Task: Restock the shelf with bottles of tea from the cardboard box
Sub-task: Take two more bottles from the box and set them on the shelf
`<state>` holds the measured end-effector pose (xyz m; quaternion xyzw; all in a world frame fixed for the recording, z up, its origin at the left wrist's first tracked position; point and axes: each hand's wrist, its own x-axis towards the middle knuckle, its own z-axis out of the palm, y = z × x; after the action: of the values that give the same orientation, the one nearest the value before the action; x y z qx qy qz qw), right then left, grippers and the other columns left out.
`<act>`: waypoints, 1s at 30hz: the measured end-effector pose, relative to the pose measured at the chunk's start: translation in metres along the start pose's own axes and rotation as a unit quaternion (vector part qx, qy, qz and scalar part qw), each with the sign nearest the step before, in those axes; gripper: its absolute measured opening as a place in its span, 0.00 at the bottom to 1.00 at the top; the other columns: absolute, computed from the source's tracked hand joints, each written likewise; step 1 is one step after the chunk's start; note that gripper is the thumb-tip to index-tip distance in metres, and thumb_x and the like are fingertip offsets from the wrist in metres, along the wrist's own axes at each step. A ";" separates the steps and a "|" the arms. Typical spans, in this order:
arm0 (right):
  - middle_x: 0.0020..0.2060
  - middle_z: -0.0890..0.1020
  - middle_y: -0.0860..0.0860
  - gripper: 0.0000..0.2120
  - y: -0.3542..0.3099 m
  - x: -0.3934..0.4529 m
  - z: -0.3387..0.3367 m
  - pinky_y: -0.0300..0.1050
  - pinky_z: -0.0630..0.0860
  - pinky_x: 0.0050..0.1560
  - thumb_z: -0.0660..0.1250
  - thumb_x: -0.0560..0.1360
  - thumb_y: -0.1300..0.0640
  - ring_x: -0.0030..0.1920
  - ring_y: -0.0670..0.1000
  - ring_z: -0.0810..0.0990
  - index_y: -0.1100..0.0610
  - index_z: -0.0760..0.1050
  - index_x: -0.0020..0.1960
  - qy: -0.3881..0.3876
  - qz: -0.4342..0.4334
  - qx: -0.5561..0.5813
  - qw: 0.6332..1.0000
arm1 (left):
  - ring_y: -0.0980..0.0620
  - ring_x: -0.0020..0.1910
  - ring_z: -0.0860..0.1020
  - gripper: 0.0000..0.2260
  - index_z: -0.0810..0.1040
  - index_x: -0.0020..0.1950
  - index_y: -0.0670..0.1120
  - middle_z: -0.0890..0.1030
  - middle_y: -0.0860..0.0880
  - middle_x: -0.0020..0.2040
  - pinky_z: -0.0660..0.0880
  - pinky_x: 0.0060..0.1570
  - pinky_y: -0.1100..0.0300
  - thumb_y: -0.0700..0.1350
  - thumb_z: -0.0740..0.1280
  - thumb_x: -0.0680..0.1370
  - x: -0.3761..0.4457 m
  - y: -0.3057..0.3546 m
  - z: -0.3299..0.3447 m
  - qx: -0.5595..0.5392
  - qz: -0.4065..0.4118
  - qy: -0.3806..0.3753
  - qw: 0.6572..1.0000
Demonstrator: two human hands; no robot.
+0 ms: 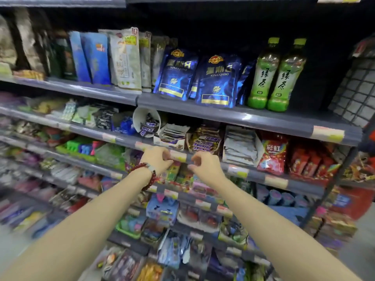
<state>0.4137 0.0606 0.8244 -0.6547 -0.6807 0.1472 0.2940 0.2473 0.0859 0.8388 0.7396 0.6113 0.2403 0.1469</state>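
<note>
Two green tea bottles (277, 75) with yellow-green caps stand upright side by side at the right end of the upper grey shelf (243, 118), dark free space to their right. Both my hands hover lower down, in front of the candy shelf's price rail. My left hand (157, 160), a red bead bracelet on its wrist, has its fingers curled loosely and holds nothing. My right hand (205, 165) is beside it, fingers bent and apart, also holding nothing. No cardboard box is in view.
Blue foil pouches (215, 82) stand left of the bottles, then pale and blue packets (125, 59). Below are chocolate bars (205, 144), a tipped white cup of bars (147, 122) and red candy bags (273, 154). A wire rack (357, 92) stands at the right.
</note>
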 end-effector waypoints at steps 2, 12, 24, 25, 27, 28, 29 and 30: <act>0.51 0.83 0.57 0.13 0.009 -0.002 0.029 0.49 0.75 0.57 0.70 0.73 0.56 0.53 0.55 0.80 0.61 0.79 0.55 -0.010 0.007 0.020 1.000 | 0.47 0.55 0.80 0.12 0.81 0.54 0.44 0.84 0.44 0.52 0.73 0.56 0.58 0.47 0.69 0.73 -0.006 -0.026 0.014 -0.020 -0.022 0.001 1.000; 0.51 0.82 0.56 0.15 0.115 -0.025 0.245 0.42 0.71 0.46 0.68 0.75 0.56 0.49 0.53 0.79 0.61 0.76 0.59 -0.128 0.040 0.029 0.991 | 0.52 0.46 0.79 0.17 0.80 0.54 0.43 0.81 0.50 0.46 0.74 0.47 0.62 0.54 0.70 0.72 -0.040 -0.214 0.192 -0.040 -0.143 -0.074 0.986; 0.49 0.83 0.55 0.13 0.238 -0.103 0.526 0.47 0.77 0.54 0.70 0.73 0.55 0.51 0.52 0.80 0.60 0.78 0.55 -0.231 0.040 0.076 0.969 | 0.43 0.53 0.80 0.13 0.80 0.54 0.45 0.83 0.43 0.50 0.74 0.52 0.56 0.49 0.67 0.72 -0.133 -0.410 0.405 -0.018 -0.210 -0.083 0.974; 0.48 0.83 0.55 0.14 0.248 -0.113 0.546 0.48 0.77 0.55 0.70 0.73 0.55 0.50 0.52 0.80 0.61 0.78 0.56 -0.238 0.040 0.078 0.967 | 0.43 0.53 0.79 0.13 0.80 0.54 0.45 0.83 0.42 0.49 0.75 0.52 0.54 0.49 0.67 0.72 -0.140 -0.424 0.420 -0.007 -0.210 -0.086 0.974; 0.46 0.83 0.54 0.15 0.267 -0.130 0.584 0.50 0.77 0.57 0.71 0.72 0.56 0.48 0.53 0.80 0.62 0.78 0.57 -0.249 0.044 0.085 0.964 | 0.43 0.53 0.79 0.12 0.80 0.54 0.45 0.83 0.43 0.49 0.74 0.51 0.56 0.47 0.68 0.73 -0.154 -0.450 0.450 0.001 -0.216 -0.077 0.973; 0.47 0.83 0.55 0.15 0.276 -0.138 0.601 0.51 0.76 0.57 0.71 0.72 0.56 0.49 0.54 0.81 0.61 0.78 0.57 -0.252 0.047 0.085 0.963 | 0.43 0.53 0.79 0.12 0.80 0.55 0.44 0.83 0.43 0.50 0.73 0.50 0.58 0.47 0.69 0.74 -0.161 -0.462 0.465 -0.008 -0.228 -0.080 0.970; 0.48 0.84 0.57 0.14 0.284 -0.144 0.619 0.52 0.76 0.58 0.72 0.71 0.57 0.50 0.55 0.81 0.61 0.79 0.55 -0.252 0.051 0.083 0.963 | 0.44 0.54 0.79 0.12 0.79 0.55 0.43 0.82 0.44 0.51 0.72 0.50 0.59 0.46 0.69 0.74 -0.166 -0.473 0.480 -0.011 -0.234 -0.083 0.969; 0.48 0.84 0.57 0.13 0.292 -0.150 0.635 0.52 0.76 0.58 0.72 0.71 0.57 0.51 0.56 0.82 0.60 0.80 0.54 -0.252 0.052 0.082 0.963 | 0.44 0.54 0.79 0.12 0.79 0.55 0.43 0.82 0.44 0.52 0.72 0.50 0.59 0.46 0.69 0.74 -0.170 -0.483 0.493 -0.019 -0.235 -0.084 0.968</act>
<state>0.2673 0.0602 0.1251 -0.6048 -0.6831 0.3779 0.1573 0.0852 0.0591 0.1471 0.5897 0.7490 0.1475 0.2637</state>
